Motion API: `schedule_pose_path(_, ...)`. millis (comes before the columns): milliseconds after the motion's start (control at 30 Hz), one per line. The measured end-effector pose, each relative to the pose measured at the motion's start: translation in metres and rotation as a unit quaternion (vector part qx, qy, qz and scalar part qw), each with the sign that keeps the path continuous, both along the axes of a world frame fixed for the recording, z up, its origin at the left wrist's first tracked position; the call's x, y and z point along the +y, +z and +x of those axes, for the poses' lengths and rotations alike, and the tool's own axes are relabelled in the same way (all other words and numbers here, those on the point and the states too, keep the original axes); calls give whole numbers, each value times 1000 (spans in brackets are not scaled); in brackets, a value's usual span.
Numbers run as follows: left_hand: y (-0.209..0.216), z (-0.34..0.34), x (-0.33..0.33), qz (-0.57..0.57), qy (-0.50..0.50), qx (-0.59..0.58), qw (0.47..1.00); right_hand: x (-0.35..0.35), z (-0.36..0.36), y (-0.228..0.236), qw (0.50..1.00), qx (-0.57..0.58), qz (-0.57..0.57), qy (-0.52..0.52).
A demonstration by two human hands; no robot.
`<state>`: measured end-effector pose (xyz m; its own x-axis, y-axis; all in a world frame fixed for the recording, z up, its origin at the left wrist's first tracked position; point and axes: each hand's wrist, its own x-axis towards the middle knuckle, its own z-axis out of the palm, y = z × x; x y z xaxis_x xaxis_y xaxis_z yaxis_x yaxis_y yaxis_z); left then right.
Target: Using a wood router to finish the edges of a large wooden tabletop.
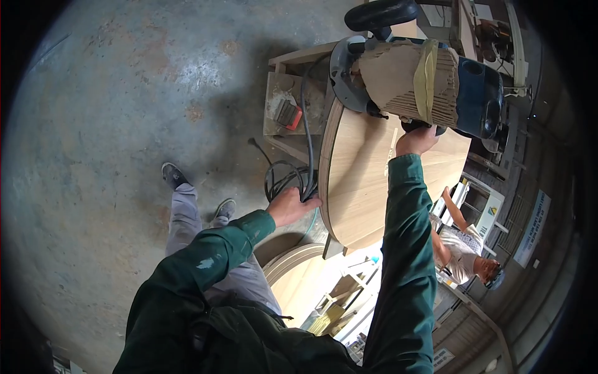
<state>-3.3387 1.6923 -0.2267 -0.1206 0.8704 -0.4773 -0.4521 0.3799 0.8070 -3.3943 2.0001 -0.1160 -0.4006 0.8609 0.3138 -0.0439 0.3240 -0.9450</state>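
Observation:
My right hand (418,142) is closed around a black side handle of a large plunge router (479,93), over the upper part of a round wooden tabletop (361,181). The router has a dark blue motor body and a grey base. Cardboard (395,78) is wrapped about its middle and bound with a yellow strip. Beside the tabletop's rim, my left hand (293,207) grips a looped black power cord (305,131). One length of cord runs up toward the router. Whether the router's base touches the wood is hard to make out.
A wooden stand (274,128) holds a red and dark block (288,115) at the tabletop's left. Another round wooden panel (293,265) is below. At right, a person (461,249) in a cap stands near white-framed equipment. Concrete floor (124,124) spreads left.

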Motion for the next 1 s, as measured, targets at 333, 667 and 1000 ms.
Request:
schedule_pose_path(333,15,10,7,-52,160,75,983,-1,0,1,1000,15,-22,-15)
schedule_pose_path(667,23,31,10,-116,189,112,969,-15,-7,8,999,35,-19,3)
schedule_pose_path(1000,14,40,17,-138,251,131,949,-14,-8,8,999,38,-23,5)
